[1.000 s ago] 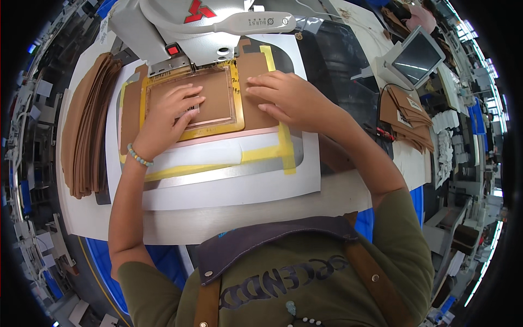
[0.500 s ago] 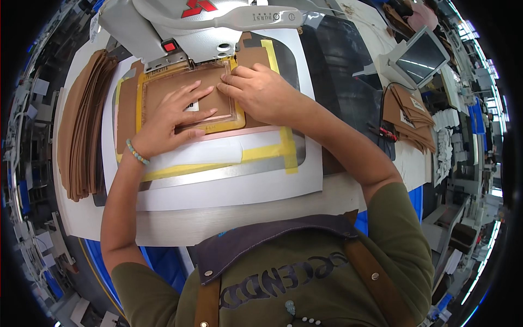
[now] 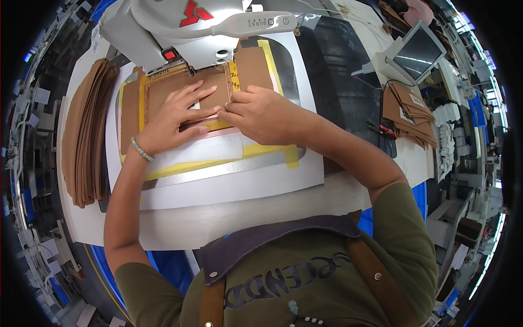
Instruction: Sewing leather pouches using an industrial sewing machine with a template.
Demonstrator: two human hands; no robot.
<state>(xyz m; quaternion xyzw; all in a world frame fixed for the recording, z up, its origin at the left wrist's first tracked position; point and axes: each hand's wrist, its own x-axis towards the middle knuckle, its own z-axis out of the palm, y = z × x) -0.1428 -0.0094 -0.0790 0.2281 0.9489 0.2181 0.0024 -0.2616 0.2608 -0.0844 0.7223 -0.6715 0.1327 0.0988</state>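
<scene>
My left hand (image 3: pixel 175 119) lies flat with fingers spread on a brown fabric piece (image 3: pixel 213 83) inside a yellow-edged clear frame (image 3: pixel 143 103). A small white label shows partly between its fingers. My right hand (image 3: pixel 262 115) is at the frame's lower right corner, thumb and fingertips pinched together near the left fingertips. Whatever is in the pinch is hidden. The frame rests on a larger brown sheet (image 3: pixel 256 71) with yellow tape, over a white board (image 3: pixel 229 191). Close behind the frame stands the head of a white sewing machine (image 3: pixel 163 32).
A tall stack of brown fabric pieces (image 3: pixel 87 136) stands on the left. To the right lie brown labelled pieces (image 3: pixel 406 111), a red-handled tool (image 3: pixel 388 131) and a screen on a stand (image 3: pixel 418 52). A lamp arm (image 3: pixel 256 23) reaches across the machine.
My right hand has moved down the frame's right side toward its lower right corner, fingers drawn more tightly together. My left hand stays spread in nearly the same place.
</scene>
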